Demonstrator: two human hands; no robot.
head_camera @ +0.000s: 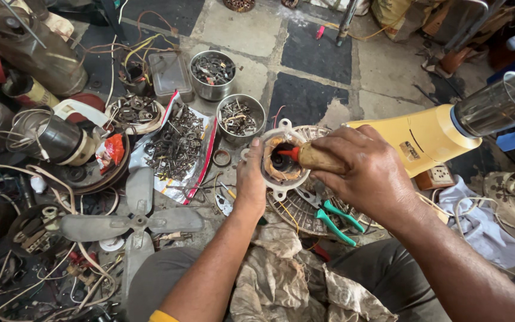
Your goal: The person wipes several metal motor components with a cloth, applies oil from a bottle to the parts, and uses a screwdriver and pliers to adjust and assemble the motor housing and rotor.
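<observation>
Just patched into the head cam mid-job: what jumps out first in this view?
At centre, the left hand steadies a round white motor housing with copper windings, while the right hand pushes a wooden-handled tool into its middle. Just right lies a yellow mixer base. On the floor to the left sit a grey fan blade and two steel bowls of small metal parts.

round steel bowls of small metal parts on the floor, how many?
2. One round steel bowl of dark parts sits beside the clear plastic box; the other steel bowl of lighter parts sits nearer, just beyond the left hand. Clutter may hide more.
</observation>
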